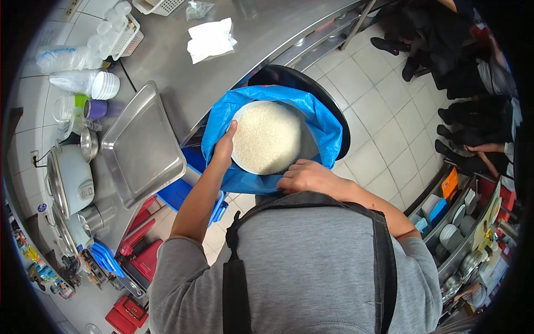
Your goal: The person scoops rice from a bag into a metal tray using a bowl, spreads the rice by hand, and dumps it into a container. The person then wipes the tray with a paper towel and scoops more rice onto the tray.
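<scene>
A round white bowl (236, 155) heaped with white rice (267, 136) sits in the mouth of a blue woven sack (222, 108). My left hand (223, 147) grips the bowl's left rim, thumb on top and the other fingers hidden beneath. At the sack's near edge, my right hand (308, 177) is closed with curled fingers on the folded blue material, close to the bowl's lower right. The sack stands inside a large black bin (346, 131), whose rim shows behind and to the right.
To the left, a steel counter (167, 33) holds a steel tray (142, 145), white papers (211, 40), a rice cooker (72, 178) and stacked white cups (105, 86). Several people in dark clothing (473, 122) are at the right. Shelves of dishes (450, 236) stand lower right.
</scene>
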Demonstrator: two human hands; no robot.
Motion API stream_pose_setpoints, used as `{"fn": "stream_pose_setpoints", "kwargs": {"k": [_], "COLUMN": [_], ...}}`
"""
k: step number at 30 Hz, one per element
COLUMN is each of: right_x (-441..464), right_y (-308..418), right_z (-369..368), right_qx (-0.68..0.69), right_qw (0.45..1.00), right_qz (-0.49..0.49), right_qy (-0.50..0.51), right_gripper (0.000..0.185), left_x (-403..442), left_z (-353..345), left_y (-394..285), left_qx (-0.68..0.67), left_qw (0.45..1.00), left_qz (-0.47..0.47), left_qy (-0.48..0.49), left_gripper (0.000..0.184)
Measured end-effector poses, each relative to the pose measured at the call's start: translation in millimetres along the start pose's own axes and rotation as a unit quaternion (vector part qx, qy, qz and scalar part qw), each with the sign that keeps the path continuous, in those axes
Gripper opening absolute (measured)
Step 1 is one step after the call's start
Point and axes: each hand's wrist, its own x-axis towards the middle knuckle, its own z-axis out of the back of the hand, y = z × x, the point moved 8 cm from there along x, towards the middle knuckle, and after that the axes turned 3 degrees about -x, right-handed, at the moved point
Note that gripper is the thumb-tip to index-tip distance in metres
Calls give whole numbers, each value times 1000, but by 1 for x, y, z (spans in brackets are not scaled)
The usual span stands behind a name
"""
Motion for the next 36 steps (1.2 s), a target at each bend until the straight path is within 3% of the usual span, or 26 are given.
{"fn": "stream_pose_setpoints", "kwargs": {"k": [10,19,22,25,27,31,36], "right_x": [-4,-14,-25,-48,-56,-37,25], "right_y": [11,31,32,7,-20,-47,-90], "right_z": [1,23,50,75,74,59,-1], "right_qx": [28,83,62,143,337,481,699], "right_qw": [999,984,960,896,813,746,552], "right_qz": [32,50,22,-127,-186,-250,-307], "right_qy": [-3,-147,-271,-402,-437,-388,-335], "right_gripper": [21,12,9,9,17,25,29], "left_x": [-61,-83,-89,-98,-110,-129,-164], "left_z": [-5,-4,-6,1,-1,13,61], "left_y": [-12,-19,-18,-20,-25,-40,-87], "left_qx": [-116,-175,-190,-202,-220,-225,-235], "left_qw": [993,983,980,978,974,972,966], "left_qz": [12,-38,-9,-8,-9,-42,-101], "left_qy": [-1,41,56,52,52,44,49], "left_gripper": [61,59,60,61,61,61,63]}}
